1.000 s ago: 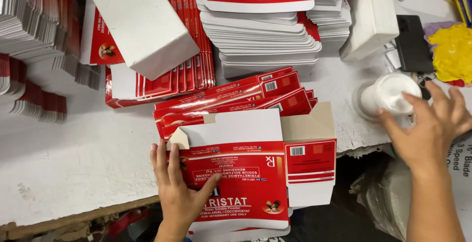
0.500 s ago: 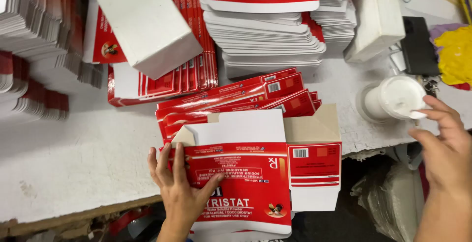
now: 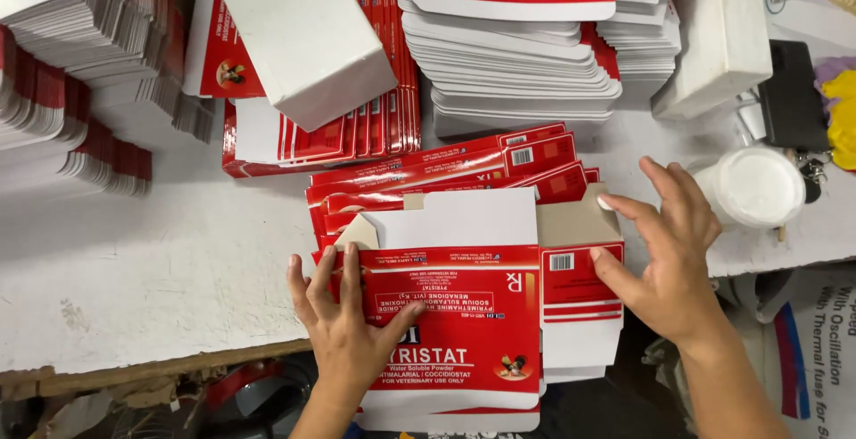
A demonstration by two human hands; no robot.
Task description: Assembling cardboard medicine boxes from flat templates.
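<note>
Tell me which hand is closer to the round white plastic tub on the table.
Right. The right hand hovers just left of the round white plastic tub, while the left hand presses the flat red carton far to its left.

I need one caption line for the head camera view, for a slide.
Left hand presses a flat red carton on the white table; right hand touches its side flap.

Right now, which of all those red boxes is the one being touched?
The flat red carton at the table's front edge. The left hand presses on it and the right hand touches its side flap; the other cartons sit untouched in stacks.
</note>
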